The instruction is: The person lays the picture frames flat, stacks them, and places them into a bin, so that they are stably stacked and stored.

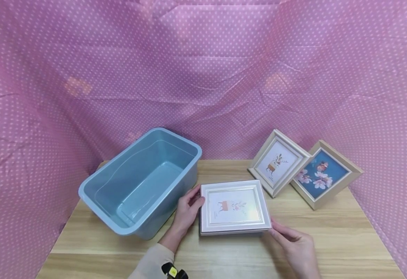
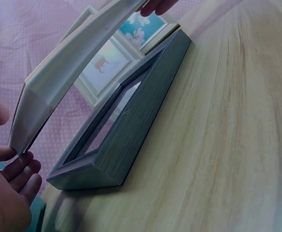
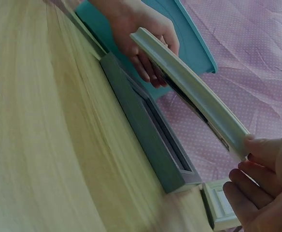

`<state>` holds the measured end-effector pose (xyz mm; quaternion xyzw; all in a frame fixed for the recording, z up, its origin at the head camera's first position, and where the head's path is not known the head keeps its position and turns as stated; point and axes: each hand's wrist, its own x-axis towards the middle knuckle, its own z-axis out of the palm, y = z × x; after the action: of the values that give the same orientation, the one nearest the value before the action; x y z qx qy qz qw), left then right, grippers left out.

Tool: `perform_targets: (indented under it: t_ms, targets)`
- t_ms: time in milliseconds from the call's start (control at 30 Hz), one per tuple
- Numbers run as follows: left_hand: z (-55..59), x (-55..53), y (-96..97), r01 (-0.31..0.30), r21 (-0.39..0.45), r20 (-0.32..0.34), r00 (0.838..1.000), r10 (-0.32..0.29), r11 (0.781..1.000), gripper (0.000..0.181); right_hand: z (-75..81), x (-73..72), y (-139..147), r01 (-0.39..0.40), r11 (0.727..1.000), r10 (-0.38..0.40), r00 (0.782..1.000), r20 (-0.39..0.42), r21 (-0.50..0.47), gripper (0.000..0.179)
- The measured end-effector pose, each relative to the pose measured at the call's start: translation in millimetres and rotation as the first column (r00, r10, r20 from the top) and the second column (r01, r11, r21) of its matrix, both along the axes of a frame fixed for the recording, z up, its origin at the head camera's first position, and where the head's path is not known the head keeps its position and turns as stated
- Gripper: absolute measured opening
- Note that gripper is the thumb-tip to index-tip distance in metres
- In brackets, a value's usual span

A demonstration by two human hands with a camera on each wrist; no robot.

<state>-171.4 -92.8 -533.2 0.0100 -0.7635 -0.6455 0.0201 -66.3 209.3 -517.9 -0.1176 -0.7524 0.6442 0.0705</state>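
Observation:
A white picture frame (image 1: 230, 207) with a printed plant in a legged pot is held between both hands. At its left edge, the left hand (image 1: 186, 209) pinches it with the thumb on top and fingers beneath. The right hand (image 1: 294, 245) pinches its near right corner between thumb and fingertips. In the wrist views the white frame stays raised, with a gap under it, above a dark grey-green picture frame (image 2: 141, 118) lying flat on the table. From the head view that dark frame is hidden beneath the white one.
A blue plastic bin (image 1: 177, 201) stands to the left, close by the left hand. Behind on the right, a cream picture frame (image 1: 276, 164) stands tilted, overlapping a beige frame with a blossom picture (image 1: 321, 178). Pink dotted cloth (image 1: 189, 77) hangs around the wooden table (image 1: 342, 240).

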Motion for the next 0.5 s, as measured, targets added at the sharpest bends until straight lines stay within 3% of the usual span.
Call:
perform_targets:
  t_ms: [200, 500]
  targets:
    - [-3.4, -3.7, -0.9, 0.002, -0.03, 0.004, 1.0, -0.002, 1.0, 0.057, -4.3, -0.2, -6.0, 0.013, 0.999, -0.013, 1.0, 0.003, 0.041, 0.026]
    - [-8.0, -8.0, -2.6, 0.018, -0.066, -0.003, 1.0, -0.018, 0.998, 0.056, -13.4, -4.1, -6.9, -0.002, 0.997, -0.006, 0.994, 0.108, 0.074, 0.026]
